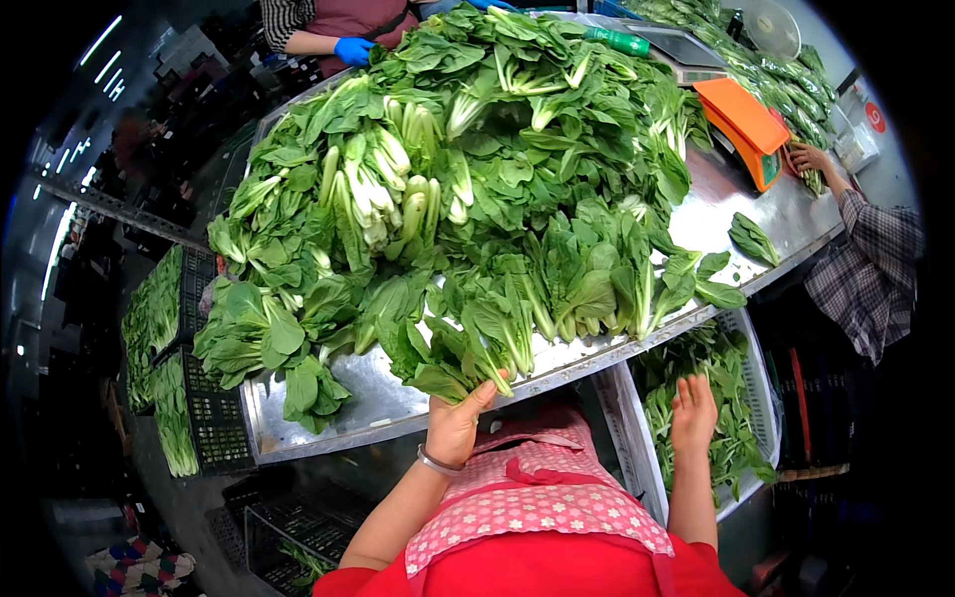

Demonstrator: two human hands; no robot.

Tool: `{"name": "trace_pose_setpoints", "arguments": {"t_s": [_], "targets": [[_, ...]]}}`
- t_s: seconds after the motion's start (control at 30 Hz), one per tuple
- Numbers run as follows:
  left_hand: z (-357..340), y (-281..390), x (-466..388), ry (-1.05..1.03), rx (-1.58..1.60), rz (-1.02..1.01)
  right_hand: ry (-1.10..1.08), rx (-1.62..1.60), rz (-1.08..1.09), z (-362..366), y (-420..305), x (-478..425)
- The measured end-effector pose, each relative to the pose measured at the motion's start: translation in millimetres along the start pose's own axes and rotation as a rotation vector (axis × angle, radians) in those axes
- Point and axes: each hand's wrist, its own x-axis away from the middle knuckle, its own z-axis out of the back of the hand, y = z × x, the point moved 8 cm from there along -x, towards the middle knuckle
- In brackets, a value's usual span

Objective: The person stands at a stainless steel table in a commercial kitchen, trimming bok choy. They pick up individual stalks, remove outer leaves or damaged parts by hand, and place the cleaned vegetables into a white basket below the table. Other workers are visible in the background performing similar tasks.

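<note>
My left hand (455, 422) is closed around the stems of a leafy green bunch (440, 369), just at the near edge of the metal table (358, 407). Over the white plastic crate (757, 403) at the right, my right hand (692, 418) is raised with nothing visible in it; some of its fingers cannot be made out. Loose green leaves (735, 433) fill that crate below it. A large heap of leafy greens with pale stems (515, 164) covers much of the table. Along its near side, several bunches (589, 291) lie with their stems toward me.
An orange weighing scale (746, 127) stands at the table's right, beside another person's hand (809, 158). Across the heap is a person's blue-gloved hand (354, 51). A green bottle (618, 41) lies at the back. Black crates of greens (216, 407) stand off the left end.
</note>
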Motion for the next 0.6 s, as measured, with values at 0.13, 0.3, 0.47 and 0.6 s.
{"name": "trace_pose_setpoints", "arguments": {"t_s": [0.13, 0.3, 0.47, 0.6], "targets": [[1.0, -7.1, -5.0, 0.008, -0.056, 0.003, -0.579, 0.424, 0.073, -139.1, 24.7, 87.0], [-0.2, -7.9, 2.8, 0.090, 0.078, -0.009, -1.148, 0.837, 0.369, -226.3, 66.2, 162.4], [26.0, -10.4, 7.5, 0.082, 0.089, 0.012, -1.111, 0.535, -0.310, -223.0, 112.6, 164.3], [27.9, -12.0, 8.2, 0.083, 0.164, 0.017, -1.114, 0.467, -0.304, -223.6, 118.7, 167.7]]}}
